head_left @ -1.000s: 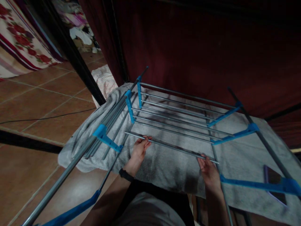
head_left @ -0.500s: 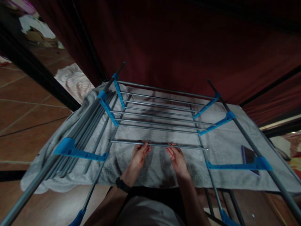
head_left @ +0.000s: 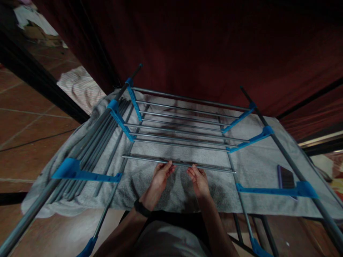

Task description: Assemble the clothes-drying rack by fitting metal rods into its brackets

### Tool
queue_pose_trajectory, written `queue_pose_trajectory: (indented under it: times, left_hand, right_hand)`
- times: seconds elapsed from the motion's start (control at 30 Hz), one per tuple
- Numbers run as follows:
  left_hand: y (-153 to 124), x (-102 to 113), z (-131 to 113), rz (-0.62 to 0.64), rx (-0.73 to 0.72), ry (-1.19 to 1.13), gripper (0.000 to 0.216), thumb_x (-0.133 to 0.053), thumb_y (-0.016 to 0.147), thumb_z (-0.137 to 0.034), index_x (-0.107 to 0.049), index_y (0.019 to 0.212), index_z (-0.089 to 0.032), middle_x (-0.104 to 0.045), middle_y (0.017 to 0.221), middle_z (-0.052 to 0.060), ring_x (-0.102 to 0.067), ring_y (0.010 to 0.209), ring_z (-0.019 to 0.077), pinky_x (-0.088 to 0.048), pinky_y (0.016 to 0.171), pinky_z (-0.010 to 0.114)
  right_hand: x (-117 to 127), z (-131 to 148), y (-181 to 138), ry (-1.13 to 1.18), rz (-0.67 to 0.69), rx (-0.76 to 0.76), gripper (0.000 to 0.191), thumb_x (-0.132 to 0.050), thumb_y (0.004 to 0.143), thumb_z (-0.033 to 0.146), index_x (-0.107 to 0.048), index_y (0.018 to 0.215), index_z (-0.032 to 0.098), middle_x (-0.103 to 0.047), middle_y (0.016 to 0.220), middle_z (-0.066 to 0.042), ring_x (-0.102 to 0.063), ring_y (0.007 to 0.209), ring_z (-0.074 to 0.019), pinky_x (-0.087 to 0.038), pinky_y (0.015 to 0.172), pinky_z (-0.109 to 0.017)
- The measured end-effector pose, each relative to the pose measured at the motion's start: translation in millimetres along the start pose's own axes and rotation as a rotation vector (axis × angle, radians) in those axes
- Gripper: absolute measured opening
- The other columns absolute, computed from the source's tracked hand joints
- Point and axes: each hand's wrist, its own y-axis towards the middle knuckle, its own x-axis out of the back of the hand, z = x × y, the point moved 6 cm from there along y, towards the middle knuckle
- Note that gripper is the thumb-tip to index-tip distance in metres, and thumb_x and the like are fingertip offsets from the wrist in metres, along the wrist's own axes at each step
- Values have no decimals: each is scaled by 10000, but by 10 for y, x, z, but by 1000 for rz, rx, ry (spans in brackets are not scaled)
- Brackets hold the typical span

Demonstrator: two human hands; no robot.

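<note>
A thin grey metal rod (head_left: 144, 158) lies crosswise between my hands. My left hand (head_left: 162, 174), with a dark band on the wrist, pinches it left of its middle. My right hand (head_left: 197, 177) pinches it a short way to the right. Both rod ends are free of the blue plastic brackets. Around it stands a partly built rack of grey tubes, with a left near bracket (head_left: 88, 174) and a right near bracket (head_left: 278, 191). Beyond my hands, several crossbars (head_left: 184, 135) span the farther brackets.
Several loose grey tubes (head_left: 99, 151) lie at the left on a grey blanket (head_left: 182, 200). A phone (head_left: 286, 178) rests at the right, partly behind the near bracket. A dark red curtain (head_left: 182, 50) hangs behind. Tiled floor (head_left: 29, 125) shows at the left.
Both hands keep their pinch on the rod. The rod has shifted slightly left, its left end a little higher in view. The camera view has moved a little.
</note>
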Motion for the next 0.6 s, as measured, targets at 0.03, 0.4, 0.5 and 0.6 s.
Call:
queue_pose_trajectory:
  times: [0.03,0.4,0.5,0.6]
  left_hand:
    - [-5,-6,-4,0,1,0,431,-1181,716,-155,-754,750,-199,-830,781,-4,-849,776,174,-665,738,247]
    - [-37,20,-75,-96,-3,-2,381,-1114,732,-60,-758,772,-190,-844,803,4,-835,730,166,-672,743,253]
    - [-49,55,-149,-103,-8,-12,331,-1068,792,-39,-781,834,-199,-857,833,3,-841,737,155,-680,741,234]
    - [-53,112,-240,-121,-23,-5,348,-1060,841,-63,-744,827,-209,-847,819,4,-847,736,159,-691,743,235]
  right_hand:
    - [-11,15,-12,-16,-4,10,634,-1238,571,602,-754,838,290,-835,845,33,-837,841,-196,-738,833,-331]
    - [298,224,47,-51,-50,100,510,-1157,688,561,-744,848,307,-858,939,-19,-873,941,-266,-768,939,-415]
    - [602,453,159,-58,-97,170,355,-1063,792,499,-773,875,313,-876,979,-25,-886,958,-257,-780,932,-419]
    - [913,705,250,-29,-156,205,237,-1000,809,391,-792,898,320,-894,1003,-26,-887,933,-238,-786,874,-396]
